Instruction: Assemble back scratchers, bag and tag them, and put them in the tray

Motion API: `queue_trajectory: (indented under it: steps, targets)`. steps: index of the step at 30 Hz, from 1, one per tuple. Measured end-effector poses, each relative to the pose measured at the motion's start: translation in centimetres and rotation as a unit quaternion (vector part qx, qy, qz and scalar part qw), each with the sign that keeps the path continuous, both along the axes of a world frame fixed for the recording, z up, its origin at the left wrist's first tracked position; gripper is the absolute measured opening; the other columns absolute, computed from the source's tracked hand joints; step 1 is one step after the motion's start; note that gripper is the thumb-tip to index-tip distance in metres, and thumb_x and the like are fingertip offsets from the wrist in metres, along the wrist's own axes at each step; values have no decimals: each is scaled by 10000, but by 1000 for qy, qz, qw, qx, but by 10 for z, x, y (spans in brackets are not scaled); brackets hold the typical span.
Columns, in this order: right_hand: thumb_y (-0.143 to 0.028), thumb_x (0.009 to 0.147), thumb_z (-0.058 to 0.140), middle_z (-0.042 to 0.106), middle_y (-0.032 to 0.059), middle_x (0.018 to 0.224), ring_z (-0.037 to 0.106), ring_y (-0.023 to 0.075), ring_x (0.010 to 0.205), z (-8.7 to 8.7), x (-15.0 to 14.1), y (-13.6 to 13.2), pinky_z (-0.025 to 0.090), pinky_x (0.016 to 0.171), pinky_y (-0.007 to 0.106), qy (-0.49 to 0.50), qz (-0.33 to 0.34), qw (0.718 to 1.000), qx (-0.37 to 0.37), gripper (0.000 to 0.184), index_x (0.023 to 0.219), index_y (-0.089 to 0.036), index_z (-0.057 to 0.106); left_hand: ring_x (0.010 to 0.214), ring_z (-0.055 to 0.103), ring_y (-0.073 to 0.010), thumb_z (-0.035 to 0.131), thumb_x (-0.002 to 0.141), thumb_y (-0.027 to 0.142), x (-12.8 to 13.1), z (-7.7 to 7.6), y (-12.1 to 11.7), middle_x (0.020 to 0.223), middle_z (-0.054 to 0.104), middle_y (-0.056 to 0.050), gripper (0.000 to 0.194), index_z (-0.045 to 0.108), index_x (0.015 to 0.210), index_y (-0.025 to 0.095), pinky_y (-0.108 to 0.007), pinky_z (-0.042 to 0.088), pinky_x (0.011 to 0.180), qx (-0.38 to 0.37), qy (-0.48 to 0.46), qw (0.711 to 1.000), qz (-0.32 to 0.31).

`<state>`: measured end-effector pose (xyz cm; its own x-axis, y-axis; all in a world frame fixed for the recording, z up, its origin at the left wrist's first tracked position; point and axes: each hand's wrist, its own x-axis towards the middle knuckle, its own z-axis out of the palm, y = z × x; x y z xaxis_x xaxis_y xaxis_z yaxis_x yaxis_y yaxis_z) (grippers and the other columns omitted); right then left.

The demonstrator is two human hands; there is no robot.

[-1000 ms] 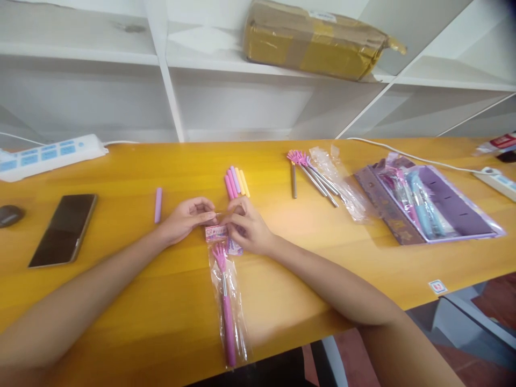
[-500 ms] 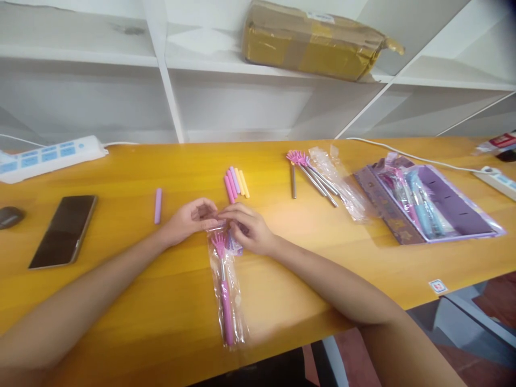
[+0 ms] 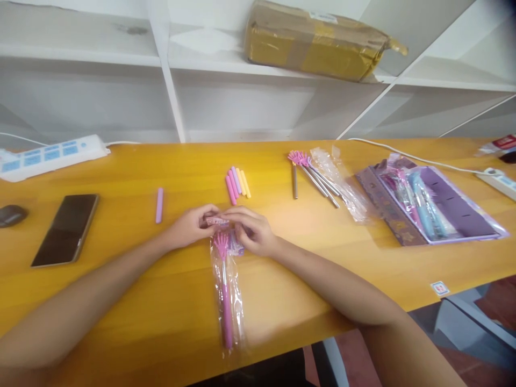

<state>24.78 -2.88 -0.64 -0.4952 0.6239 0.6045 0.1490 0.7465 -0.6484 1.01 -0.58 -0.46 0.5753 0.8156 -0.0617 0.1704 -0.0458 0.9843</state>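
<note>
A pink back scratcher [image 3: 226, 301] with a hand-shaped head and metal shaft lies inside a clear plastic bag [image 3: 238, 317] on the table. My left hand [image 3: 197, 226] pinches the bag's top edge from the left. From the right, my right hand [image 3: 253, 231] grips the same top edge, its fingertips almost meeting the left ones. A small printed card [image 3: 235, 246] shows beside the scratcher's head, partly under my right hand. Just beyond the hands lie several pink, lilac and yellow handle sleeves [image 3: 237, 184]. One lilac sleeve [image 3: 159, 205] lies apart on the left.
Several pink-headed metal scratcher rods [image 3: 316, 174] lie beside empty plastic bags [image 3: 342, 188]. Right of them is a purple box [image 3: 463, 209] with bagged scratchers. A phone [image 3: 65, 231], mouse [image 3: 12, 216] and power strip [image 3: 54, 157] are at left. A taped carton [image 3: 314, 43] sits on the shelf.
The bag's top edge is folded toward me and shows more between my fingers. My left fingers have curled in more; the view has shifted slightly.
</note>
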Motion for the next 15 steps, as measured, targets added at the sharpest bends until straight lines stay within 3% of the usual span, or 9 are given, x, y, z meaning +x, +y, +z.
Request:
queue_trajectory:
  steps: [8, 10, 13, 15]
  targets:
    - [-87, 957, 451, 671, 113, 1236, 681, 171, 1109, -1, 0, 2, 616, 943, 330, 8, -16, 1000, 19, 401, 1281, -194, 661, 812, 675, -181, 755, 847, 263, -2, -1, 4, 903, 699, -22, 206, 674, 1022, 189, -281, 526, 739, -28, 0, 999, -19]
    - [-116, 965, 486, 679, 108, 1205, 690, 142, 958, -3, -1, 2, 618, 812, 274, 7, -28, 999, 17, 346, 1246, -195, 671, 795, 661, -171, 748, 851, 257, -2, 0, 4, 896, 690, -16, 196, 670, 1017, 191, -268, 515, 721, -16, 9, 1000, -24]
    - [-155, 976, 560, 682, 103, 1168, 589, 62, 664, -6, -3, 1, 523, 577, 195, 7, -38, 999, 10, 245, 1188, -185, 678, 773, 646, -163, 742, 861, 265, -2, 1, 2, 874, 687, -11, 178, 669, 1006, 191, -252, 502, 696, 13, 38, 998, -38]
    - [-173, 988, 588, 687, 106, 1153, 536, 38, 601, -7, -5, 1, 477, 528, 183, 7, -39, 999, 6, 195, 1159, -173, 680, 761, 638, -160, 741, 867, 278, -3, 2, 1, 859, 687, -8, 176, 668, 999, 189, -244, 495, 683, 28, 53, 997, -44]
